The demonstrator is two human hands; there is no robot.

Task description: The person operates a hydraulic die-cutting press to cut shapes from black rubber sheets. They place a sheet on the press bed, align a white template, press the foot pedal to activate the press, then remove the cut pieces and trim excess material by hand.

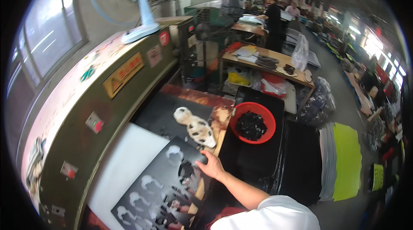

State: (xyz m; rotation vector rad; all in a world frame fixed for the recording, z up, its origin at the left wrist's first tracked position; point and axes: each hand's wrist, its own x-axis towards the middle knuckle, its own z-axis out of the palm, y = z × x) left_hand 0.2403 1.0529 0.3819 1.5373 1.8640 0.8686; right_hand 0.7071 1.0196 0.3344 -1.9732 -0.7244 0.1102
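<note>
My right hand (211, 166) reaches in from the lower right, its fingers closed on the upper right corner of a dark grey sheet (161, 161). Several curved shapes are cut out of that sheet, and its lower right part is left in thin strips. Beneath part of it lies a smooth white board (124, 152). Just beyond my fingers rests a pale, sole-shaped cutting die (197, 127) with dark openings, on a black surface. My left hand does not show.
A green machine beam (103, 113) with buttons runs along the left, carrying a pale blue fan (141, 10). To the right stand a red basin (267, 120) of black pieces and stacked black, grey and yellow-green sheets (346, 161). A person (273, 23) stands by a farther table.
</note>
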